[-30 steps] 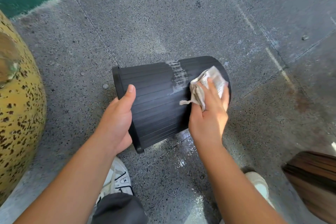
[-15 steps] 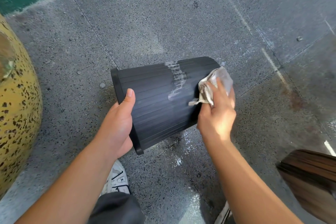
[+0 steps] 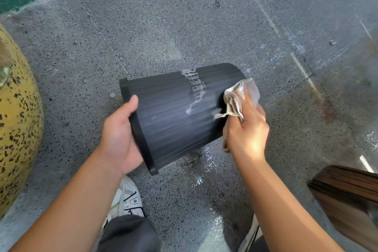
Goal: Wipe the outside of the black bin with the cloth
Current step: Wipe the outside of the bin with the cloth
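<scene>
A black ribbed bin (image 3: pixel 171 114) lies on its side above the floor, rim toward the left, base toward the right. My left hand (image 3: pixel 118 137) grips the rim, thumb on the outer wall. My right hand (image 3: pixel 247 133) holds a crumpled beige cloth (image 3: pixel 239 98) pressed on the bin's wall near the base. A whitish wet streak (image 3: pixel 195 88) runs across the ribs just left of the cloth. The bin's opening and inside are hidden.
The grey speckled floor (image 3: pixel 184 26) has wet patches under the bin. A large yellow speckled rounded object (image 3: pixel 18 120) stands at the left. A brown wooden object (image 3: pixel 347 196) sits at the lower right. My white shoe (image 3: pixel 126 200) is below the bin.
My right hand has slid the cloth to the right along the bin toward its base, leaving more of the streak exposed. My left hand keeps its grip on the rim.
</scene>
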